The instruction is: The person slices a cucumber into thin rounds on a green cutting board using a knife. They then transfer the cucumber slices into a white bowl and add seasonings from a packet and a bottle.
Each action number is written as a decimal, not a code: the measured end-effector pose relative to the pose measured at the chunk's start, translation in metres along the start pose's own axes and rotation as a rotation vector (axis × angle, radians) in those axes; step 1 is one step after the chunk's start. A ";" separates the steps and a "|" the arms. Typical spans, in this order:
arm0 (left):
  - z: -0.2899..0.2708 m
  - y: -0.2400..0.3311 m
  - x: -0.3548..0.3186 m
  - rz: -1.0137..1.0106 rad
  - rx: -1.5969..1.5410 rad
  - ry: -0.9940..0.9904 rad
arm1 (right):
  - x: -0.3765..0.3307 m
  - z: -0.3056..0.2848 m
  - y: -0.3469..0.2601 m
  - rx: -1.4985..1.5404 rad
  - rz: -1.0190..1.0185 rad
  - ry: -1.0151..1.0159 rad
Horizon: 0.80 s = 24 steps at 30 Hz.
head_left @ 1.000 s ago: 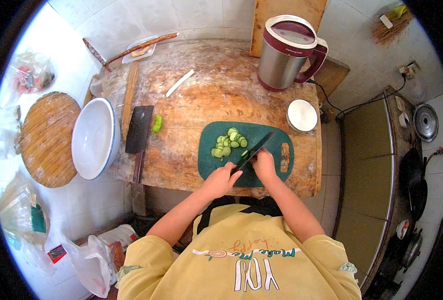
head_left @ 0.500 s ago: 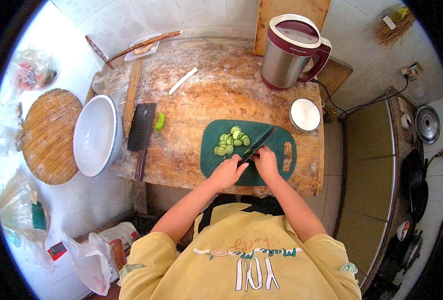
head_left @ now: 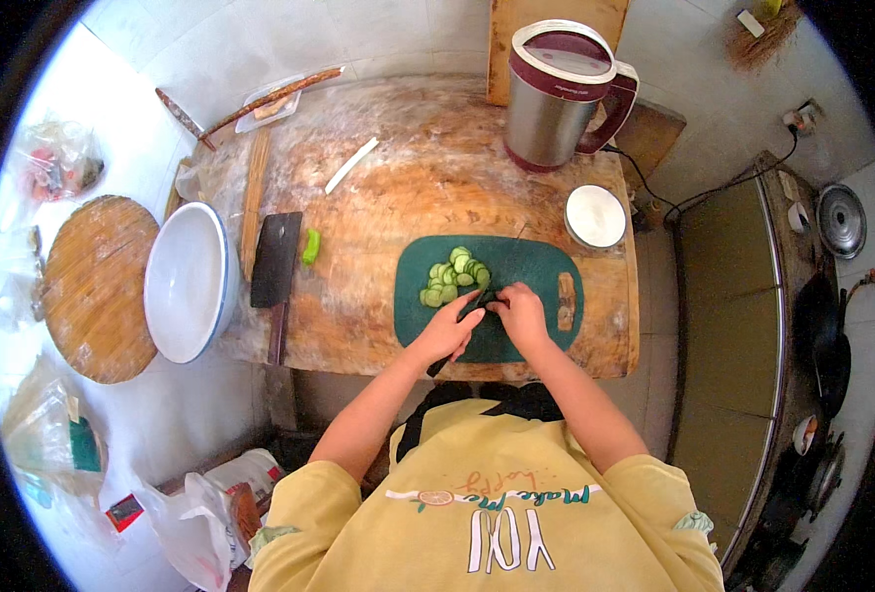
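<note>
Pale tiled walls (head_left: 398, 35) surround a worn, white-smeared wooden table (head_left: 339, 222). Cucumber slices (head_left: 450, 280) lie heaped on its green cutting board (head_left: 546, 259); the left hand (head_left: 445, 332) grips a knife (head_left: 439, 366), the right hand (head_left: 521, 318) bunched close by, its hold unclear.

So your forearms (head_left: 368, 403) angle in toward each other, bare below the elbow. Your left hand (head_left: 447, 331) is curled in a grip, your right hand (head_left: 522, 314) just beside it, fingers (head_left: 507, 293) bunched and pointing inward.
</note>
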<state>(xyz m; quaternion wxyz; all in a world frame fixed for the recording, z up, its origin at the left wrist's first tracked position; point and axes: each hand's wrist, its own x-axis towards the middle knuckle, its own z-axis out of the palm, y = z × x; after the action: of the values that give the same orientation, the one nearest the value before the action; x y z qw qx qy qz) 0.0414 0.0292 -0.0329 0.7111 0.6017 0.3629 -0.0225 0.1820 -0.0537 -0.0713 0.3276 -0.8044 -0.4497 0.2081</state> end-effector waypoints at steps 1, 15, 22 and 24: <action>0.001 0.002 -0.001 -0.008 0.010 0.000 | 0.000 0.000 0.001 -0.001 0.001 0.003; 0.004 -0.003 -0.019 0.186 0.305 0.112 | 0.000 0.000 0.002 -0.012 0.020 0.016; 0.002 -0.012 -0.021 0.263 0.395 0.132 | 0.000 0.006 0.008 -0.002 -0.003 0.050; 0.001 -0.010 -0.022 0.268 0.424 0.122 | 0.001 0.010 0.014 0.004 -0.019 0.046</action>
<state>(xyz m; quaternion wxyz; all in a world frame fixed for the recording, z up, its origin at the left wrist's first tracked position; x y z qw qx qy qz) 0.0209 0.0162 -0.0296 0.5425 0.7803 0.3095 0.0325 0.1845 -0.0552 -0.0885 0.3417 -0.8040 -0.4491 0.1873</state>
